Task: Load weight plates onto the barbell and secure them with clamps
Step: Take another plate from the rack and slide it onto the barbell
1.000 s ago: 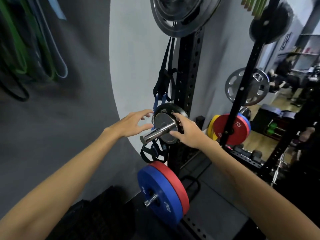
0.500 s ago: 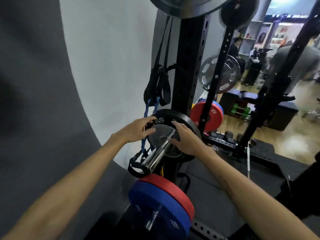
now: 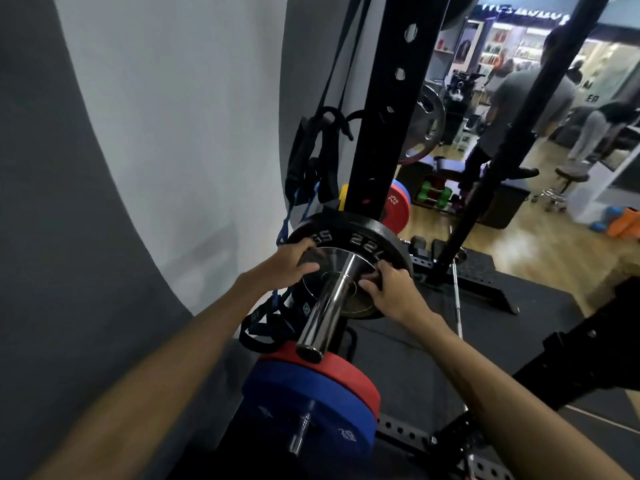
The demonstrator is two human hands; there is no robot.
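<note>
Here I am gripping a small silver plate (image 3: 341,289) with my left hand (image 3: 287,268) and right hand (image 3: 391,292), fingers curled round its rim. It is sitting on the steel peg (image 3: 329,306) against a black plate (image 3: 349,237). I am judging loading barely begun; no clamp showing.

Black plate (image 3: 360,237), embossed digits, seated on chrome storage peg (image 3: 325,310) of rack upright (image 3: 377,133); smaller chrome plate (image 3: 337,289) against its face, near peg's inner end.

Both arms outstretched; left hand (image 3: 290,263) and right hand (image 3: 388,289) fingers curled, gripping.
</note>
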